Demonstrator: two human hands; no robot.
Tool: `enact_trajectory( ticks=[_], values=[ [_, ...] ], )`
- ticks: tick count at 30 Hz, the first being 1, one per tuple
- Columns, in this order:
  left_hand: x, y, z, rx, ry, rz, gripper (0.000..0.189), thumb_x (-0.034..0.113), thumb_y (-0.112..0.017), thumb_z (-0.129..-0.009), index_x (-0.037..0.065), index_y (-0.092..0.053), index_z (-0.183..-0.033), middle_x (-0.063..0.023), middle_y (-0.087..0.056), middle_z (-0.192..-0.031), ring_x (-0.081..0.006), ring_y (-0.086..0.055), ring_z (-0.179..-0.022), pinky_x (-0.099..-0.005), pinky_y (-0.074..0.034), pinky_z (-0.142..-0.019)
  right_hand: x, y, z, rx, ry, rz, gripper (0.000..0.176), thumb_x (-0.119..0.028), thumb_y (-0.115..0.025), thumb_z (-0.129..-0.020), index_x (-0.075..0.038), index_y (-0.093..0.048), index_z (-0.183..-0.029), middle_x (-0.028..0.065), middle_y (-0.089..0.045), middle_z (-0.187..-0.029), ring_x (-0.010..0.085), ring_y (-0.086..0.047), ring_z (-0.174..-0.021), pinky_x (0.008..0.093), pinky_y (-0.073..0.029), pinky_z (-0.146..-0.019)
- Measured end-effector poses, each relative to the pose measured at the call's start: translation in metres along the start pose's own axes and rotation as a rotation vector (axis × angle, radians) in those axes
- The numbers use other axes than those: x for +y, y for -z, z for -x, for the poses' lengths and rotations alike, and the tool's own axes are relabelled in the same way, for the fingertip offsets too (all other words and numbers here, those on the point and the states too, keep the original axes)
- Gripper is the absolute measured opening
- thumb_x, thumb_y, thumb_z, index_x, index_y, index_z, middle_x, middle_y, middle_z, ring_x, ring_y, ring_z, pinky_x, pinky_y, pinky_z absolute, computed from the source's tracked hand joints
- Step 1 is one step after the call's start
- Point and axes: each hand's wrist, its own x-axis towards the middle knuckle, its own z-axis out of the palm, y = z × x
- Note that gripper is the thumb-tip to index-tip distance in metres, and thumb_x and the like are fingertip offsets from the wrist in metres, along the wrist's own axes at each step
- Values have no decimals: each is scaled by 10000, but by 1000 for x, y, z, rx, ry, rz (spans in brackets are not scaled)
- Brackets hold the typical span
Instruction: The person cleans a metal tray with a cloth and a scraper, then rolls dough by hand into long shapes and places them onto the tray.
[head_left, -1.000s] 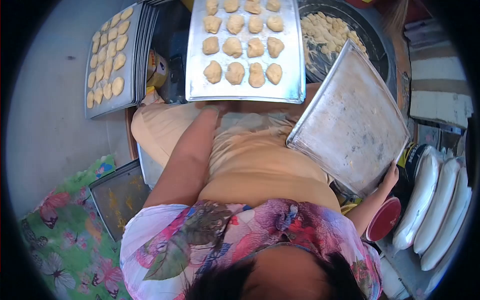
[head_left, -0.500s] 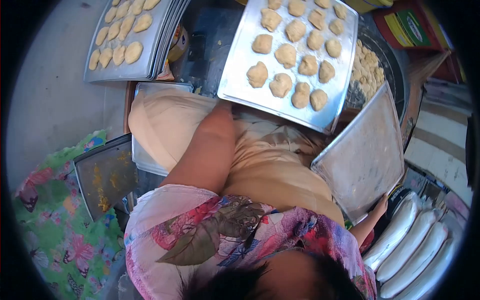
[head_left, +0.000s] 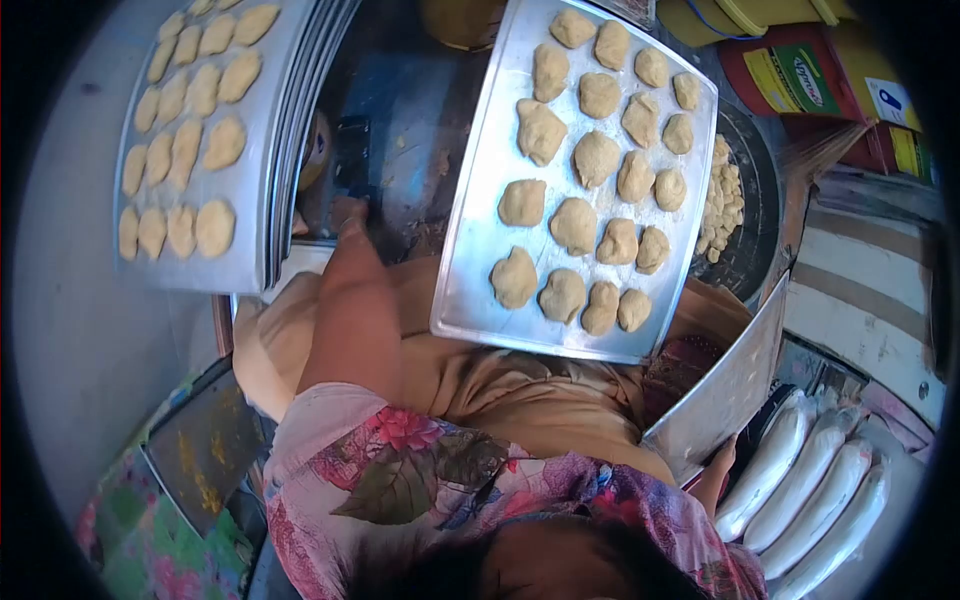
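My right hand (head_left: pixel 722 460) grips the lower edge of a bare metal baking tray (head_left: pixel 722 385), held tilted steeply at my right side. My left hand (head_left: pixel 348 212) reaches forward over the dark work surface (head_left: pixel 410 150), beside a dark flat rectangular object (head_left: pixel 352 150). Its fingers are too dim to make out. In front of me, a large metal tray (head_left: pixel 465 290) carries rows of flattened dough pieces (head_left: pixel 575 225). It overhangs my lap, between my two arms.
At the left stands a stack of trays (head_left: pixel 255 215), its top one bearing dough pieces. A round dark pan (head_left: pixel 765 215) holds small dough lumps. Several wrapped white rolls (head_left: pixel 820 490) lie at lower right. Red and yellow containers (head_left: pixel 800 75) stand at the back right. A stained tray (head_left: pixel 205 445) leans at left.
My left hand has come out from behind the dough tray and moved left, near the dark flat object. The bare tray in my right hand is turned more edge-on. The view has shifted.
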Motion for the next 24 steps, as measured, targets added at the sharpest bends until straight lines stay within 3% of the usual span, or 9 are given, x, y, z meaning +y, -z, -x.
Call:
enact_trajectory(
  ticks=[3,5,6,9,11,17,21,24],
  values=[
    [19,9,16,40,84,-10,641,467,-728,-684,83,-562,-1168,-152,-520,-1249,-314,-452,-1203,-463,-378,-948,13,10,10,-73,-56,-141,657,-480,-501,-892,68,-473,-1252,180,-531,-1217,271,-529,-1076,342,-408,-928],
    [31,5,29,118,137,-114,685,452,-751,-666,102,-517,-1206,-123,-493,-1275,-302,-414,-1233,-493,-342,-966,9,12,14,3,-51,-22,655,-482,-512,-887,74,-489,-1233,177,-541,-1199,264,-537,-1059,338,-409,-922],
    [35,8,33,133,134,-141,668,448,-741,-679,111,-513,-1209,-109,-485,-1278,-291,-399,-1243,-496,-330,-971,7,10,16,39,-53,35,654,-483,-517,-884,76,-497,-1223,176,-547,-1190,260,-541,-1050,335,-410,-918],
    [42,18,41,143,100,-206,594,423,-706,-723,129,-519,-1203,-83,-478,-1284,-277,-378,-1258,-505,-303,-982,4,-1,21,120,68,37,583,-473,-524,-885,90,-580,-1026,126,-617,-967,206,-575,-853,313,-446,-784],
    [42,30,37,108,54,-226,517,391,-677,-756,126,-545,-1181,-86,-498,-1280,-291,-400,-1247,-510,-296,-985,2,-10,22,126,78,6,561,-467,-533,-883,82,-589,-988,113,-618,-922,196,-569,-820,304,-445,-763],
    [59,71,62,12,-199,-137,307,278,-582,-823,108,-624,-1075,-135,-580,-1190,-311,-516,-1150,-542,-311,-973,5,-48,16,71,107,-202,548,-442,-546,-883,90,-590,-1008,120,-624,-927,187,-574,-813,299,-447,-758],
    [90,125,130,20,-213,-231,305,283,-577,-826,121,-619,-1081,-134,-588,-1175,-317,-536,-1122,-497,-360,-965,1,-61,-4,60,165,-207,485,-396,-559,-882,70,-607,-1005,95,-620,-907,165,-558,-803,297,-442,-737],
    [70,139,130,83,-338,-219,341,293,-637,-786,89,-627,-1059,-157,-610,-1114,-348,-559,-1067,-451,-457,-876,-20,-58,-11,48,161,-193,441,-371,-588,-864,46,-613,-1004,58,-609,-882,148,-546,-793,287,-435,-721]
  ],
)
